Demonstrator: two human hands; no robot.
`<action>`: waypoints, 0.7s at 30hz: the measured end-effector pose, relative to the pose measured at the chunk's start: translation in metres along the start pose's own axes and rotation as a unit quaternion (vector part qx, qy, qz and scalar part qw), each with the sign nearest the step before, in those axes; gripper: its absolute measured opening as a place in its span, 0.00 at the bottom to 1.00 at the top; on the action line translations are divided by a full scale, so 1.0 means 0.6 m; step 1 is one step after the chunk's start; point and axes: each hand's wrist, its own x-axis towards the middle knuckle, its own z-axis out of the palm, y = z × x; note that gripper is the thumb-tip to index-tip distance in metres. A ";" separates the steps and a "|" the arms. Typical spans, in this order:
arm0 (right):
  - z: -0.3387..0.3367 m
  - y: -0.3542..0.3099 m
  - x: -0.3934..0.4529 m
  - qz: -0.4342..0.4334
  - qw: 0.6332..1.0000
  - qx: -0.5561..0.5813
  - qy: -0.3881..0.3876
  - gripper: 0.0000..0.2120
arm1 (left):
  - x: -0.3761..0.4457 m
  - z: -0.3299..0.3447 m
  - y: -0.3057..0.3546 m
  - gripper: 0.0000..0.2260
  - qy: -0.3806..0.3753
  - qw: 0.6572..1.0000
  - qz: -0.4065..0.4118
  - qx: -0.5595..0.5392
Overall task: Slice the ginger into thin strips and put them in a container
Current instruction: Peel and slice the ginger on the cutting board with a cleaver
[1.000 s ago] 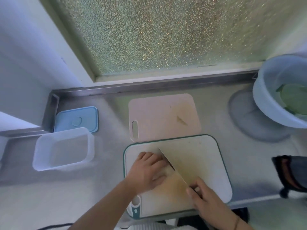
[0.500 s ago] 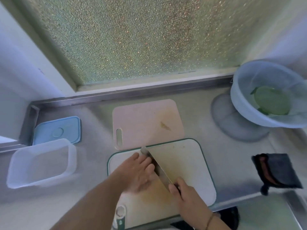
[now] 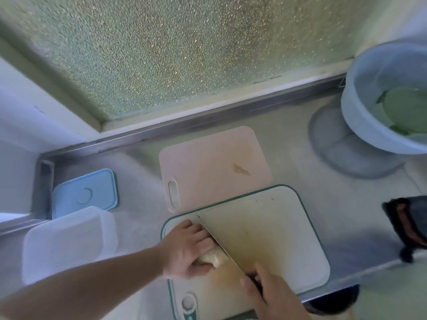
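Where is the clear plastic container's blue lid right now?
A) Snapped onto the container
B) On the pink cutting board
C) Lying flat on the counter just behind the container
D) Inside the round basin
C: the blue lid lies flat on the steel counter just behind the open clear container.

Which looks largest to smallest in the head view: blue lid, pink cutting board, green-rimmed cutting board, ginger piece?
1. green-rimmed cutting board, though nearer the camera
2. pink cutting board
3. blue lid
4. ginger piece, partly covered by the left hand
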 end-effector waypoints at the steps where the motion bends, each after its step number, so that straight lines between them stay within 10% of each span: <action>1: 0.003 0.001 -0.001 0.002 1.000 0.008 0.003 0.15 | -0.004 0.003 0.003 0.18 0.007 1.000 -0.015 -0.012; 10: 0.001 -0.008 0.001 0.010 1.000 0.021 0.011 0.09 | 0.020 -0.030 0.003 0.19 -0.050 0.996 0.069 0.017; 21: 0.003 -0.011 -0.013 0.036 0.999 0.007 0.021 0.09 | 0.123 -0.108 0.055 0.13 -0.423 0.876 0.133 0.190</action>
